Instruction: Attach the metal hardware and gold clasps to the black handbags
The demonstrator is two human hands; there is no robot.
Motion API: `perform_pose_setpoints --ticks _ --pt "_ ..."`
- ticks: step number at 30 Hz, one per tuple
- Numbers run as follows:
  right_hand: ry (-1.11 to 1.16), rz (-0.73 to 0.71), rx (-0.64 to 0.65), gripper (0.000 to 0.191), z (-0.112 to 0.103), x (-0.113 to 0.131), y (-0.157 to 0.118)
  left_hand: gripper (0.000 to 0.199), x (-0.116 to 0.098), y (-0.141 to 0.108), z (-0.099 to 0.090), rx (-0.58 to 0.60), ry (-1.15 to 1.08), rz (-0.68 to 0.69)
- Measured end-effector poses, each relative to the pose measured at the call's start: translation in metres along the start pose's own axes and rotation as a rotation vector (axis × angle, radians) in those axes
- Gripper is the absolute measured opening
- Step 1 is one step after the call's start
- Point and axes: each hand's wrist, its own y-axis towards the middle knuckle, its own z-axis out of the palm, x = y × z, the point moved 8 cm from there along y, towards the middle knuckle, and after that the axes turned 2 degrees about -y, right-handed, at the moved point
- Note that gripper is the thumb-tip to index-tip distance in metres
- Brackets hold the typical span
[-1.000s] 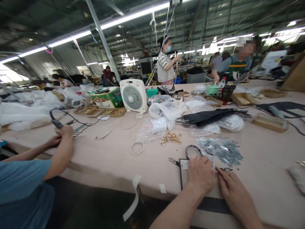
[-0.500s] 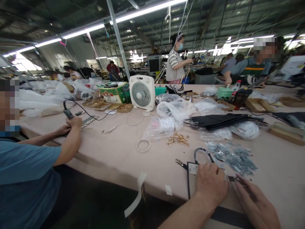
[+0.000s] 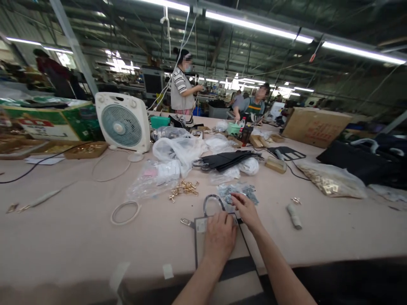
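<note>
A flat beige bag panel (image 3: 243, 248) with dark edging lies at the table's front edge. A loop handle (image 3: 213, 198) stands at its top, and a dark strap with a metal buckle (image 3: 185, 221) sticks out to its left. My left hand (image 3: 220, 237) presses down on the upper part of the panel with bent fingers. My right hand (image 3: 247, 211) is at the near side of a pile of small grey metal pieces (image 3: 251, 194), thumb and fingers drawn together. What lies between those fingertips, if anything, is too small to make out.
Gold-coloured metal fittings (image 3: 184, 189) and a tape roll (image 3: 125, 212) lie to the left. Behind are plastic bags (image 3: 178, 150), black pieces (image 3: 227, 160) and a fan (image 3: 122, 120). A grey roll (image 3: 294, 217) lies right. Co-workers are farther back.
My view has swung right, so the co-worker at the left is out of sight. My right hand has left the panel's right-hand strap and moved up to the grey pieces. The left hand stays on the panel.
</note>
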Motion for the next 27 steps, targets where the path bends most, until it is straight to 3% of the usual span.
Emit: perform_pose_setpoints --ticks 2,6,13,16,20,27 --pt "-0.094 -0.039 0.054 0.034 0.016 0.001 0.021 0.016 0.0 0.0 0.0 -0.013 -0.002 -0.002" --pt "-0.182 -0.094 0.044 0.028 0.035 -0.001 0.048 0.018 0.001 -0.001 0.001 -0.021 -0.013 -0.014" --pt "-0.2 -0.121 0.003 0.015 0.042 -0.008 0.055 0.017 0.001 0.0 0.003 0.025 -0.016 -0.038" --pt "-0.121 -0.109 -0.017 0.013 0.035 -0.009 0.054 0.015 0.0 0.001 0.002 0.031 -0.009 -0.033" --pt "0.033 -0.071 -0.094 0.032 0.008 -0.012 0.046 0.022 0.001 0.002 0.002 0.026 -0.02 -0.03" --pt "0.141 0.014 -0.175 0.048 -0.04 -0.024 -0.002 0.047 0.012 0.002 0.011 0.038 -0.112 -0.095"
